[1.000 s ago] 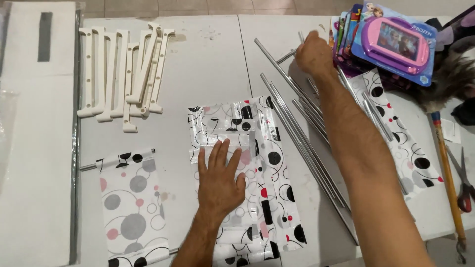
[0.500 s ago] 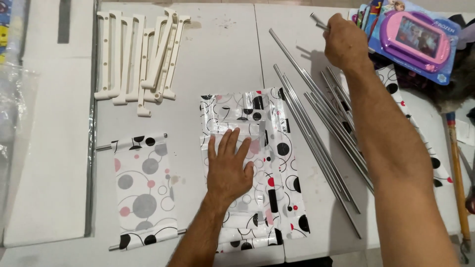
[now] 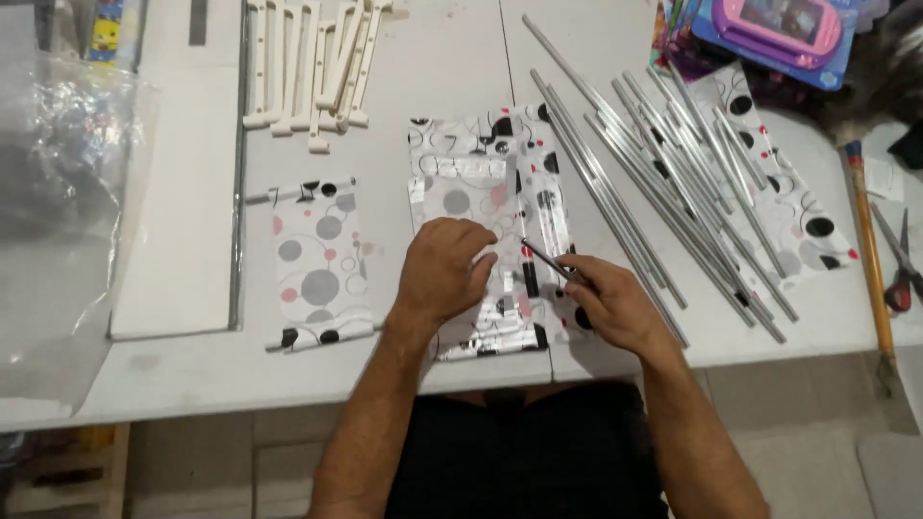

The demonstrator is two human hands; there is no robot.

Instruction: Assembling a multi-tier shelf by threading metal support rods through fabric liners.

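Right hand (image 3: 611, 303) pinches a metal rod (image 3: 544, 260); left hand (image 3: 444, 271) presses the patterned sheet (image 3: 486, 183), fingers curled.

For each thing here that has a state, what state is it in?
Left hand: resting on the patterned sheet stack.
Right hand: pinching one thin metal rod, tilted over the stack.
Loose rods: lying in a spread pile.
White plastic bars: lying bunched.
Small patterned sheet: flat.
Scissors: apparently closed.

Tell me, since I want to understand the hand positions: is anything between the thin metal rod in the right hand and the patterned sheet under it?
Nothing visible. The right hand holds the thin metal rod directly over the patterned sheet, which the left hand presses flat.
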